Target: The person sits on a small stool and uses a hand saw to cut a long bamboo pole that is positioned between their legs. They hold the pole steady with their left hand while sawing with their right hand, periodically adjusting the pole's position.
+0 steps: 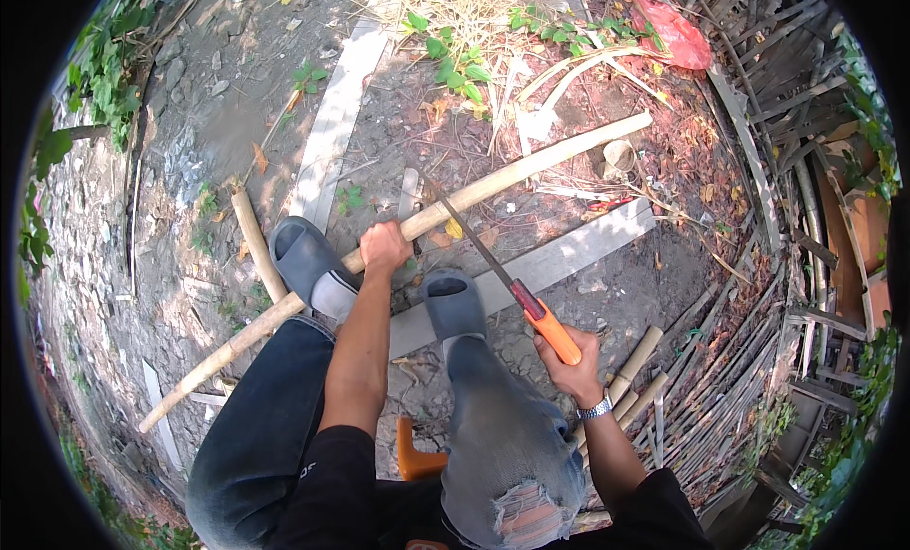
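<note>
A long pale wooden pole (526,168) lies slantwise from the lower left to the upper right. My left hand (384,246) is closed around it near its middle, just right of my left sandal (306,256). My right hand (575,368) grips the orange and dark red handle of a hand saw (482,248). The narrow blade crosses the pole a little beyond my left hand; whether its teeth have cut in is too small to tell. My right sandal (452,302) stands on the near side of the pole, by a grey board (578,250).
A shorter pole (256,242) meets the long one at the left. Another board (334,124) runs toward the far side. Several cut poles (633,365) and a heap of thin sticks (725,379) lie at right. An orange stool (417,452) shows beneath me; red plastic (675,34) lies far right.
</note>
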Demonstrator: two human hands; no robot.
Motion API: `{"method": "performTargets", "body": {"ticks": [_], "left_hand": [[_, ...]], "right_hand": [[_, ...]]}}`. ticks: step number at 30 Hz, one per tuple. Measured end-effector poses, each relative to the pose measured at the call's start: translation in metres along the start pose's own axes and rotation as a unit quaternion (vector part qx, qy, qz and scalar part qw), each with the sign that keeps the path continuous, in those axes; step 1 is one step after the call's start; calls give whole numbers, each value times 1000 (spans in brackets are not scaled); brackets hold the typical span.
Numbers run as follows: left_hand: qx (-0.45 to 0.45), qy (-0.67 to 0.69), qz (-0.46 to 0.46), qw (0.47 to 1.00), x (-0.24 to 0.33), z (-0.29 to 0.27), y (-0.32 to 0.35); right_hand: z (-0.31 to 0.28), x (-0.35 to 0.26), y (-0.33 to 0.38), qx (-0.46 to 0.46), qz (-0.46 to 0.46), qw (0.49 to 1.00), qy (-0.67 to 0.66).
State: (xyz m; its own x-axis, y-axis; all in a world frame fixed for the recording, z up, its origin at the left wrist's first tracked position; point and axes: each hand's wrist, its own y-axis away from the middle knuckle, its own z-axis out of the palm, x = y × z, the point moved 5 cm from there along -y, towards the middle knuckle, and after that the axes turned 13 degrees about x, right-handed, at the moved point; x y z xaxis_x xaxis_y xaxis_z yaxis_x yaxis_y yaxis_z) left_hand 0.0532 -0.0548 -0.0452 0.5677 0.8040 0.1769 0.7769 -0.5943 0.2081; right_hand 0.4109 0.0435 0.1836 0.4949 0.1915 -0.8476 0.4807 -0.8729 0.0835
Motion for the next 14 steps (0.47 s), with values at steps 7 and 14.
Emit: {"method": "performTargets", "body": {"ticks": [7,14], "left_hand": [[-11,2,-10,1000,1,-2,0],[-38,-2,-9,999,1,-3,-1]], "right_hand": [[20,28,9,-24,41,999,8],[-23,49,41,-38,50,998,-1]]}}
